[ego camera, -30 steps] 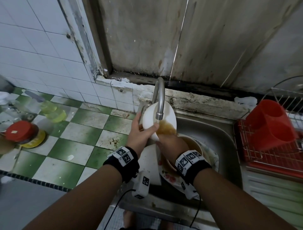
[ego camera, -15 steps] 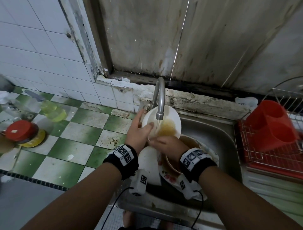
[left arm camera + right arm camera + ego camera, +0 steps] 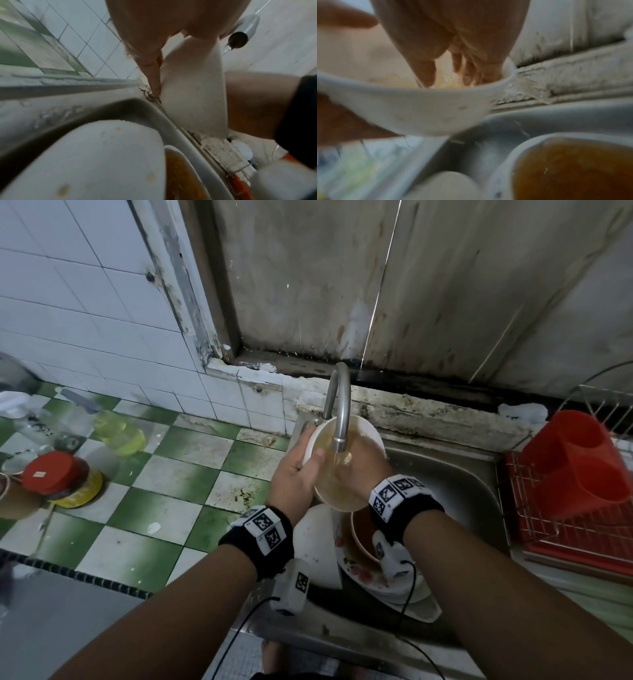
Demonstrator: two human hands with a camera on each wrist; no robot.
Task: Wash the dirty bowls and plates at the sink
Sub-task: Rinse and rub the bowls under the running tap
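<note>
- The bowl [image 3: 346, 463] now tilts more open under the tap [image 3: 339, 419]; left hand [image 3: 294, 477] grips its rim at 9 o'clock.
- Right hand [image 3: 356, 470], fingers straight, now rubs inside; brown residue is loosening, so rinsing is progressing.

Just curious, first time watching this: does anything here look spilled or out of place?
Nothing spilled. The white bowl under the tap holds brownish water, and another bowl of brown liquid waits in the sink.

Black wristbands [image 3: 263, 537] with white coded tags, cabled.
</note>
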